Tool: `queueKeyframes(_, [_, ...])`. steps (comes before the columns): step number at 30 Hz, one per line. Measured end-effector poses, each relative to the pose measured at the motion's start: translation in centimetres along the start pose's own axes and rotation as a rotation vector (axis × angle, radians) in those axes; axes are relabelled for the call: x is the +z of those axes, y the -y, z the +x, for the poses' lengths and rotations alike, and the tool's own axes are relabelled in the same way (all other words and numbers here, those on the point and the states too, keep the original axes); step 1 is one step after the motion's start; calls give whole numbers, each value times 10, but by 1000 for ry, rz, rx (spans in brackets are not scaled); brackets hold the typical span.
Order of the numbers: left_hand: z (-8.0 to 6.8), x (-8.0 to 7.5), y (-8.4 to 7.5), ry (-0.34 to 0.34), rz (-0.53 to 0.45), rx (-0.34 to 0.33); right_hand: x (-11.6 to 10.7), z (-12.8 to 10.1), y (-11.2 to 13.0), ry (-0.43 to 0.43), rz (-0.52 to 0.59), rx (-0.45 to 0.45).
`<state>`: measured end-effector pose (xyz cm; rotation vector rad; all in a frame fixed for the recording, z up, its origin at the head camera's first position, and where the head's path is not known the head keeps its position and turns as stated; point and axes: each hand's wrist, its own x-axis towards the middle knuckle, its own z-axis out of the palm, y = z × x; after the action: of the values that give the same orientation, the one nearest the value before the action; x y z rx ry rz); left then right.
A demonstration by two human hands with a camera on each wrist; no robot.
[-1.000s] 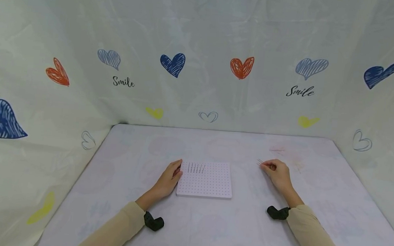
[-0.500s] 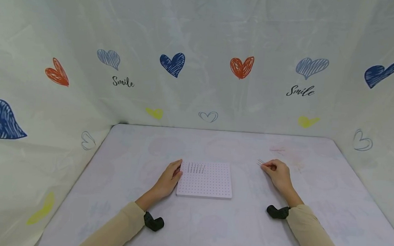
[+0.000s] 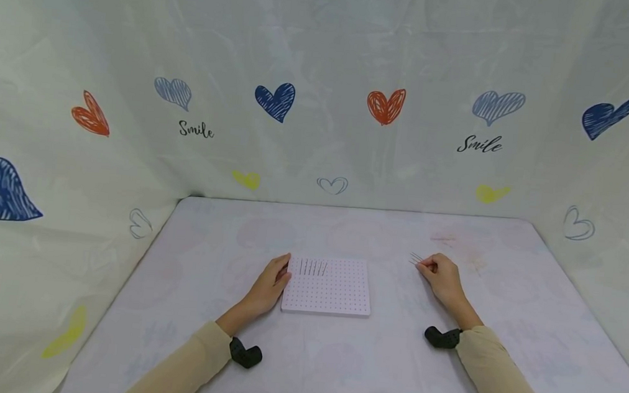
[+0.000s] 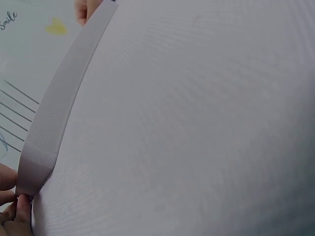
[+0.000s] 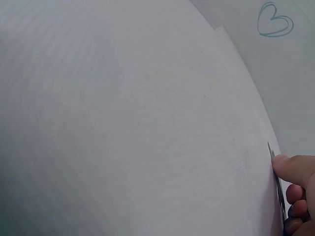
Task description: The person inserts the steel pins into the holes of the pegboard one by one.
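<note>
Near the middle of the table, in the head view, lies a white pegboard (image 3: 331, 295) with rows of small holes. Several thin metal pins (image 3: 314, 267) stand in a row at its upper left. My left hand (image 3: 266, 287) holds the board by its left edge; in the left wrist view its fingertips grip a corner of the board's pale side wall (image 4: 59, 98), with upright pins (image 4: 19, 93) beyond. To the right, apart from the board, my right hand (image 3: 446, 283) pinches several loose metal pins (image 3: 416, 258) between thumb and fingers, their ends pointing left.
A pale cloth covers the table (image 3: 367, 369). Behind and at both sides hangs a white curtain (image 3: 327, 48) printed with hearts and "Smile". Each wrist wears a dark device, one at the left wrist (image 3: 245, 354) and one at the right (image 3: 442, 337).
The pins in my right hand fan out slightly more at their tips, as its fingers shift a little. My left hand, the board and the standing pins stay as they were.
</note>
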<state>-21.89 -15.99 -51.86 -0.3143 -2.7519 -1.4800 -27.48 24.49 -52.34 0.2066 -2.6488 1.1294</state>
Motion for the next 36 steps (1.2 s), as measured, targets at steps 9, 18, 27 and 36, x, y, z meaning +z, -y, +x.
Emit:
queueKeyframes(9, [-1, 0, 0, 2, 6, 8, 3, -1, -1, -11, -12, -37])
queueKeyframes(18, [-1, 2, 0, 7, 8, -9, 0, -3, -2, -58, -3, -19])
queueKeyframes(27, [0, 1, 2, 5, 7, 1, -1, -2, -1, -4, -14, -48])
queueKeyframes(36, [1, 0, 2, 5, 3, 6, 0, -2, 0, 26, -33, -76])
